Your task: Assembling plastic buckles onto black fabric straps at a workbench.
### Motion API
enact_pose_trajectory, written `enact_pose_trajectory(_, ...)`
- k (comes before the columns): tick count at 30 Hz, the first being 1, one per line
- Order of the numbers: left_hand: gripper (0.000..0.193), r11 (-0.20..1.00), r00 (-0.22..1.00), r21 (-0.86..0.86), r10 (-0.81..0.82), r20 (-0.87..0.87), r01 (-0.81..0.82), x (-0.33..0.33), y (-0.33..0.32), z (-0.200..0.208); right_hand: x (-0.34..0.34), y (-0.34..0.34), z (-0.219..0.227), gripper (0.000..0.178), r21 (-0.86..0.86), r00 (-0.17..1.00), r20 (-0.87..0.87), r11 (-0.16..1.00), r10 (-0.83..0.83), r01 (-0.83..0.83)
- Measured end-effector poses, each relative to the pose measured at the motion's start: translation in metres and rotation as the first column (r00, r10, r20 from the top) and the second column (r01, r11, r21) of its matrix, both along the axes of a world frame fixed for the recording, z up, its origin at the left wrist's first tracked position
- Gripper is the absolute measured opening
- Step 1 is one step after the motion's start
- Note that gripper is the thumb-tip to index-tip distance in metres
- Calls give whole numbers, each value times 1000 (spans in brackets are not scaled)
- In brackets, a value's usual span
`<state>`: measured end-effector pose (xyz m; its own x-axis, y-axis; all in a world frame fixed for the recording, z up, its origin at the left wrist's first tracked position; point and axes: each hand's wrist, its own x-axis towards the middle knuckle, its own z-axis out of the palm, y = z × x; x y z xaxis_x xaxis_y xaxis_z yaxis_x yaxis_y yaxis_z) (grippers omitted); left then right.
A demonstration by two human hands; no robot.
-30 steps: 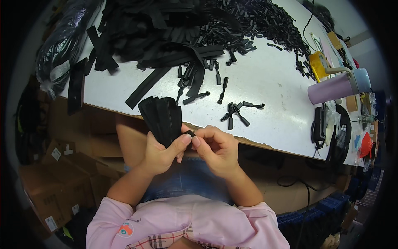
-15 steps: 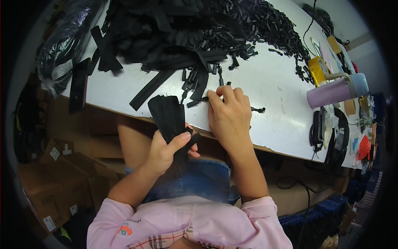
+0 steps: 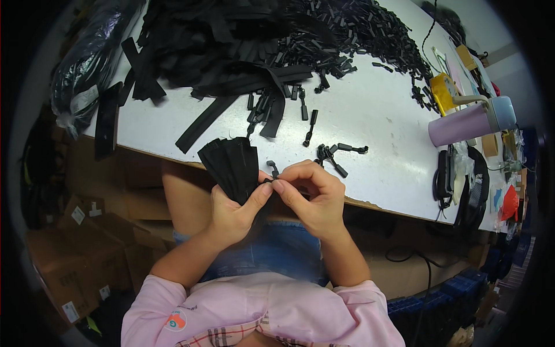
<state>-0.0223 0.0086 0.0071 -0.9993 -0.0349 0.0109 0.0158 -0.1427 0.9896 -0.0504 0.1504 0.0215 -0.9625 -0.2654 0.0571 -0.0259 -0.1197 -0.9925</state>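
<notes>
Left grip (image 3: 234, 217): clasping a fan of black strips (image 3: 231, 165) at the near edge of the white bench (image 3: 393, 127)
Right grip (image 3: 318, 194): thumb and finger pinching a small black pull (image 3: 274, 170) at that edge
Loose pulls (image 3: 349, 148): on the bench, toward its near edge
Strip heap (image 3: 202, 46): bench's far left
Pull pile (image 3: 370, 29): bench's far middle
Purple bottle (image 3: 459, 124): bench's right

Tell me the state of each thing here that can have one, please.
Left hand: closed around black strips
Right hand: pinching a small black piece
Black strips: bunched, fanned at the top
Small black piece: pinched, partly hidden
Strip pile: heaped loosely
Pile of pieces: heaped, straggling at its edges
Purple bottle: lidded
Plastic bag: bulging
</notes>
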Motion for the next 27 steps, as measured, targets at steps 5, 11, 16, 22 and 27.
enact_pose_trajectory(5,7,1000,1000,8,18,-6,-18,1,2,2,2,-3,-2,8,95,936,-322,979,-141,180)
enact_pose_trajectory(11,6,998,999,49,-26,-22,27,2,1,2,-5,0,1,12,214,859,-511,962,-40,172)
enact_pose_trajectory(16,5,996,998,-56,-68,0,68,3,-5,2,-9,2,3,11,273,840,-542,953,36,135)
enact_pose_trajectory(22,10,997,999,81,2,-49,2,4,-3,2,-4,-4,1,11,232,873,-487,966,15,112)
enact_pose_trajectory(27,15,989,997,142,44,-56,-36,4,1,11,15,-15,-6,9,8,973,-176,988,-150,154)
